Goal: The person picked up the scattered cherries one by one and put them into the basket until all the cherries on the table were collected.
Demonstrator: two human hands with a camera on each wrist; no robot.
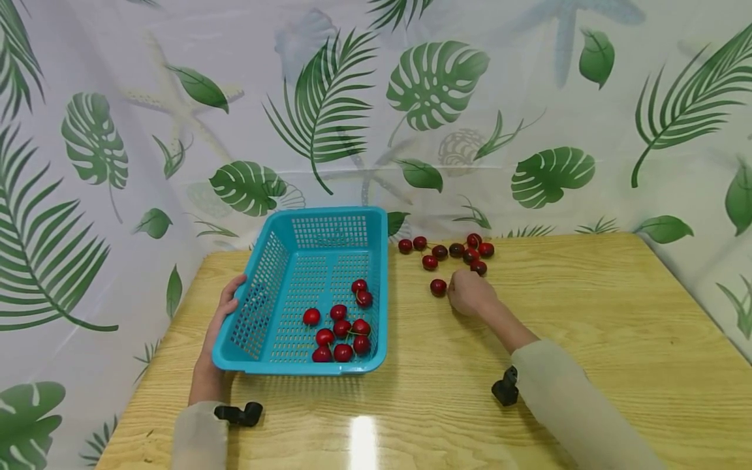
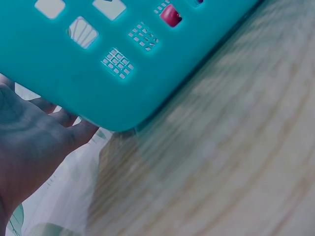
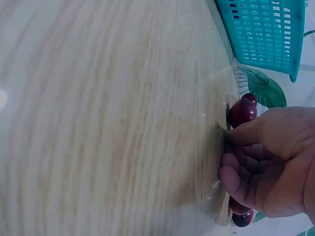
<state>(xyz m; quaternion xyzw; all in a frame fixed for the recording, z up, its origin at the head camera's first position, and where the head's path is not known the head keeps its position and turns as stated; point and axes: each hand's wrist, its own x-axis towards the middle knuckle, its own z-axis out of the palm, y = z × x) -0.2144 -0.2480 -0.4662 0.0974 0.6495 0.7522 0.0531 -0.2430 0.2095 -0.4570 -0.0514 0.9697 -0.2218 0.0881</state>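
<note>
Against the left outer side of a blue perforated plastic basket (image 1: 282, 367), my left hand (image 2: 29, 132) rests with its fingers fairly straight; part of it is hidden by the basket. Red cherries (image 1: 343, 353) lie inside, mostly toward the basket's near right corner. My right hand (image 1: 470, 293) is low on the table with its fingers curled, and the right wrist view shows nothing in them. Just left of it is a single dark red cherry (image 1: 438, 287), close to the thumb (image 3: 251, 132). Several more cherries (image 1: 440, 252) are scattered just beyond that hand.
The light wooden table (image 1: 587, 326) reaches back to a white cloth (image 1: 352, 150) printed with green leaves. This cloth also hangs along the left side. Each wrist wears a small black camera mount (image 1: 505, 388).
</note>
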